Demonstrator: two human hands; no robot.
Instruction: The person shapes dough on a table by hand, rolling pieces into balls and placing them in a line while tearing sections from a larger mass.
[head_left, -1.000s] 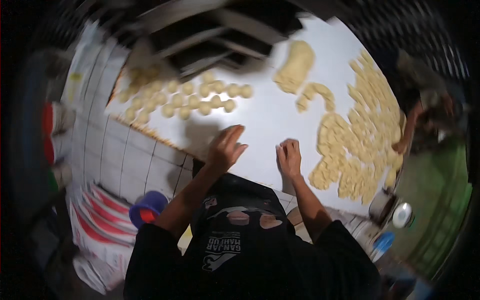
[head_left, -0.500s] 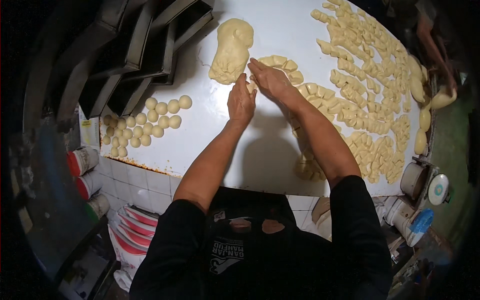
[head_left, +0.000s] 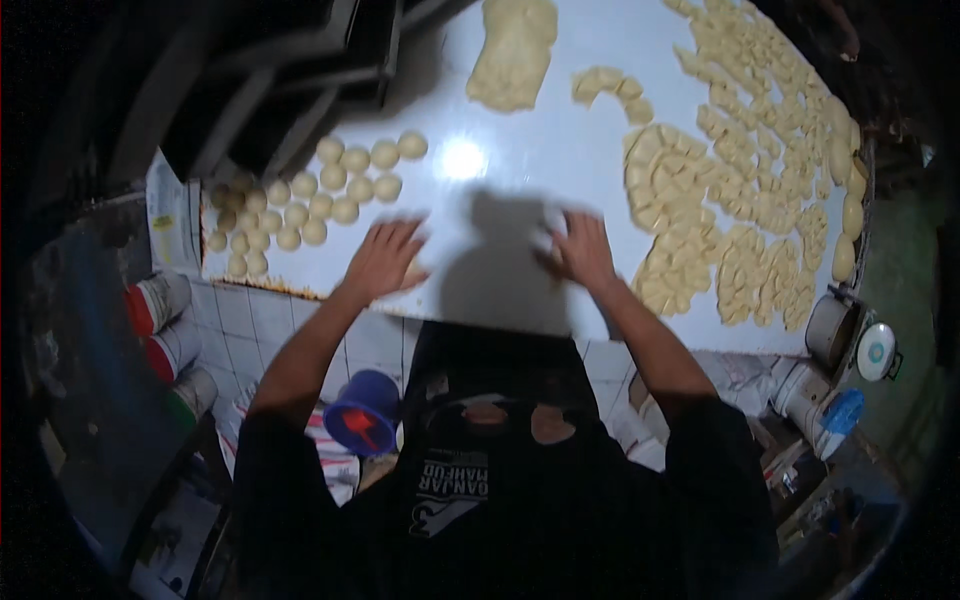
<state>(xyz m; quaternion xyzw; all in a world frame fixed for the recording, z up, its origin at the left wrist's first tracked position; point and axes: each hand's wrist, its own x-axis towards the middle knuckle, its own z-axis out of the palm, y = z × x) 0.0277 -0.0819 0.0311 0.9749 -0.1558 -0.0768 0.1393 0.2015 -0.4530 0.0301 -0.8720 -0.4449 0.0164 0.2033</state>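
My left hand point(head_left: 385, 262) is over the table's near part, right of the dough balls point(head_left: 318, 205), its fingers stretched and slightly blurred. Beside its thumb shows a small pale patch, perhaps dough, too blurred to tell. My right hand point(head_left: 583, 254) is spread over the bare white tabletop point(head_left: 500, 150), left of the cut dough pieces point(head_left: 668, 190), and holds nothing. The hands are well apart, with my shadow between them. A large flattened slab of dough point(head_left: 512, 55) lies at the far side, and a short curved row of cut pieces point(head_left: 610, 88) is to its right.
Dark metal pans point(head_left: 290, 80) are stacked at the far left. Long dough rolls point(head_left: 845, 215) line the right edge. Below the table stand a purple bucket point(head_left: 362, 412) with something red inside, tubs point(head_left: 165, 305), and a pot point(head_left: 830, 325) on the right.
My hands have drawn back from beside the slab and moved apart, toward the table's near edge. The view has shifted; the purple bucket now shows. The other person's hand at far right has moved away.
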